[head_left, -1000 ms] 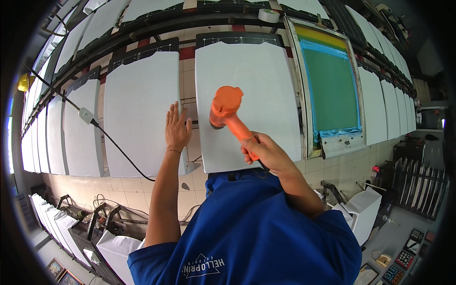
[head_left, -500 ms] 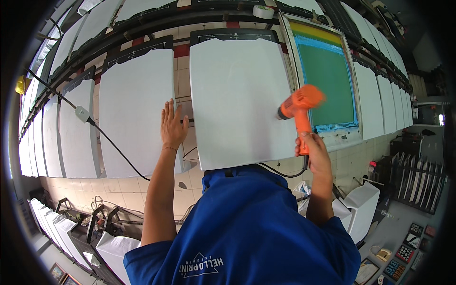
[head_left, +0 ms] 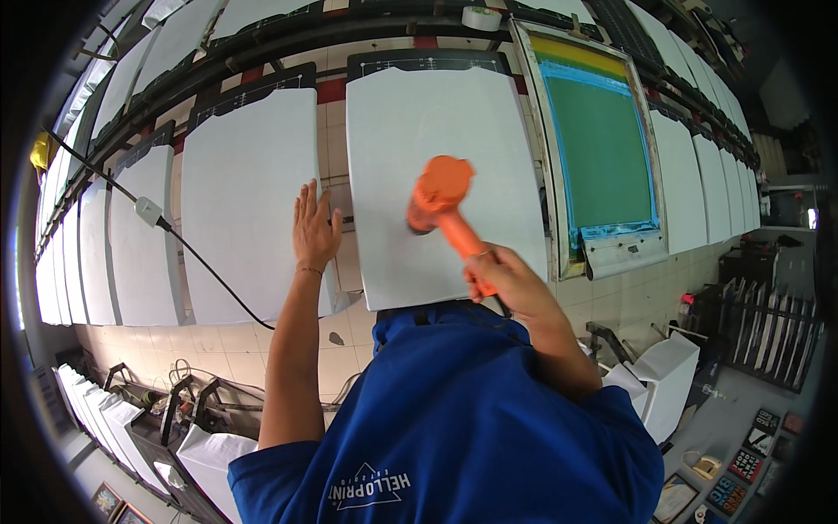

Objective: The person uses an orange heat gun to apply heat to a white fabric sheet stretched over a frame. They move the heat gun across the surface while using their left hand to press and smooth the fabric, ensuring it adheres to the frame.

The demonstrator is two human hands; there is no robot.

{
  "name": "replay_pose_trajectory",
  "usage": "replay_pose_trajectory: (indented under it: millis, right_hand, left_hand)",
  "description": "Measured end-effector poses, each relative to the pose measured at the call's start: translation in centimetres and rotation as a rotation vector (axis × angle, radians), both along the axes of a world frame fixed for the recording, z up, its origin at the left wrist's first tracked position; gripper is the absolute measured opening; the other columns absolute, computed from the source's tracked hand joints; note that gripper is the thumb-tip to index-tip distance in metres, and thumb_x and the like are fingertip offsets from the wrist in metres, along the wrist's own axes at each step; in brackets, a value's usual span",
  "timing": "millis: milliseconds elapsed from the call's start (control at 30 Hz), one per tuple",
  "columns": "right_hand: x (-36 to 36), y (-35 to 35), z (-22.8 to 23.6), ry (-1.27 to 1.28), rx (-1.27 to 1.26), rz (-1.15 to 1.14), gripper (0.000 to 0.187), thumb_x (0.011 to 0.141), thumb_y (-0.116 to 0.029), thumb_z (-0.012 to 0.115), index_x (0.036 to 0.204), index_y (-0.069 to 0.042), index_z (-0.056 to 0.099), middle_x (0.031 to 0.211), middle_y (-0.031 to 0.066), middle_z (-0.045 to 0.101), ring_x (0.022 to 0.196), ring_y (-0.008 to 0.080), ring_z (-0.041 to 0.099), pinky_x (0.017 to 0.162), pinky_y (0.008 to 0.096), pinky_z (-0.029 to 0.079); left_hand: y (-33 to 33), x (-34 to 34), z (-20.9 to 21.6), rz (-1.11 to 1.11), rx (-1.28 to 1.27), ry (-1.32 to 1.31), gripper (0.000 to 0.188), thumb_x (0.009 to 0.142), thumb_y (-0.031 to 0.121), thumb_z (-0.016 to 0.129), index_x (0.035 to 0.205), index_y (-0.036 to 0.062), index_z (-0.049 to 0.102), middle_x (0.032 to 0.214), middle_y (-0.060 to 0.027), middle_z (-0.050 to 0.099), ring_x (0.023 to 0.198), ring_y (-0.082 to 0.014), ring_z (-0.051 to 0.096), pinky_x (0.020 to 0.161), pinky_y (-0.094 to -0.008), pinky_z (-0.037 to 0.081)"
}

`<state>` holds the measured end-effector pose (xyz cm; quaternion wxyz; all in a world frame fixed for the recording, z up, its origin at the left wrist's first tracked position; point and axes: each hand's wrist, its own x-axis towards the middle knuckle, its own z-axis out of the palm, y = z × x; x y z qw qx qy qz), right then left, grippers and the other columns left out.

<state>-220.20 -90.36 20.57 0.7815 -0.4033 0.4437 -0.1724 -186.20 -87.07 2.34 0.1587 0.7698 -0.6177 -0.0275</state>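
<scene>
My right hand [head_left: 504,278] grips the handle of an orange heat gun [head_left: 443,196], its dark nozzle pointing down and left over a white fabric-covered board [head_left: 397,113] straight ahead of me. The nozzle looks to be a little above the fabric; motion blurs the gun. My left hand [head_left: 316,229] lies flat, fingers stretched out, on the right edge of the neighbouring white board [head_left: 249,175] and holds nothing. To the right of the middle board stands a framed printing screen [head_left: 602,148] with green mesh and blue tape around its edges.
A black power cord [head_left: 218,279] with a white plug connector [head_left: 149,210] crosses the left boards. A roll of tape [head_left: 482,18] sits on the far rail. More white boards line both sides. Behind me are white-covered boards and a dark rack [head_left: 768,336] at right.
My right hand has swung the heat gun leftward, from beside the printing screen to over the middle of the white board. My left hand has stayed almost still.
</scene>
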Motion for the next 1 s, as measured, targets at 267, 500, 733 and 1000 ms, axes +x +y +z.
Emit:
replay_pose_trajectory:
  millis: [267,500,733,1000]
  right_hand:
    - [-10.1,-0.5,1.1,0.246,-0.100,-0.397,0.031,0.095,-0.029,0.062,0.105,0.000,0.055,0.081,0.0049,0.060,0.063,0.0131,0.060,0.057,0.0287,0.052]
    - [-6.4,0.3,1.1,0.174,-0.019,-0.267,0.028,0.097,-0.025,0.059,0.107,0.001,0.055,0.082,0.0056,0.059,0.065,0.0141,0.061,0.059,0.0290,0.051]
    - [1.3,0.2,0.8,0.029,0.059,0.130,0.037,0.097,-0.029,0.059,0.115,0.003,0.054,0.084,0.0053,0.059,0.066,0.0133,0.059,0.060,0.0280,0.050]
    - [2.8,-0.1,0.5,0.061,0.125,0.357,0.042,0.095,-0.035,0.063,0.110,0.002,0.053,0.084,0.0052,0.058,0.070,0.0143,0.062,0.065,0.0283,0.052]
  left_hand:
    - [-0.1,-0.4,0.2,0.014,0.033,-0.027,0.046,0.095,0.028,0.051,0.136,0.0049,0.051,0.156,-0.0154,0.030,0.146,-0.0323,0.025,0.120,-0.0445,0.020]
    - [0.0,-0.2,0.4,0.022,0.037,-0.007,0.047,0.096,0.029,0.050,0.137,0.0061,0.050,0.156,-0.0142,0.031,0.146,-0.0302,0.024,0.121,-0.0430,0.019]
    - [0.0,-0.1,0.8,0.037,0.033,0.024,0.046,0.095,0.026,0.050,0.138,0.0089,0.050,0.155,-0.0129,0.032,0.146,-0.0292,0.024,0.121,-0.0425,0.019]
    - [0.1,0.1,0.5,0.025,-0.007,0.040,0.046,0.096,0.029,0.050,0.137,0.0092,0.050,0.154,-0.0156,0.033,0.146,-0.0322,0.024,0.121,-0.0438,0.019]
